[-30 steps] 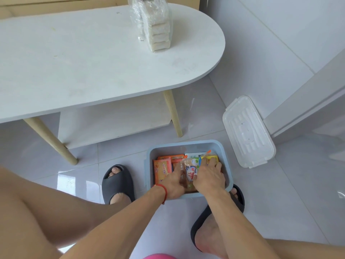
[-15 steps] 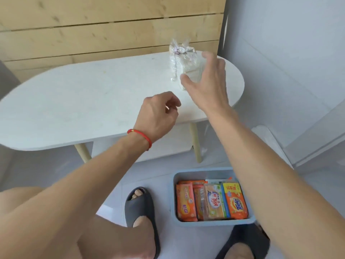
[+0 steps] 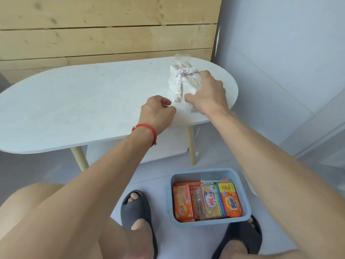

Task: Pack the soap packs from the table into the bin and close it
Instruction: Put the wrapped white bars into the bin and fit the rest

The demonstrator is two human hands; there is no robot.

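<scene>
A clear tied bag of white soap bars [image 3: 177, 81] stands near the right end of the white oval table [image 3: 74, 101]. My right hand [image 3: 209, 94] grips the bag's right side, with the fingers over the top and the thumb at the front. My left hand [image 3: 156, 113] hovers just left of the bag, loosely curled and holding nothing. The blue-grey bin [image 3: 203, 171] sits open on the floor by my feet. Several orange and yellow soap packs [image 3: 207, 200] stand on edge inside it.
My feet in dark slippers [image 3: 134, 208] flank the bin on the tiled floor. A thin white strip to the right of the bin, mostly behind my right forearm, may be the lid [image 3: 251, 189]. Behind the table is a wooden panel wall [image 3: 112, 34], and a white wall stands to the right.
Both hands have left the bin and risen to the table. My right hand has closed in on the bag of white soap, and my left hand has followed beside it.
</scene>
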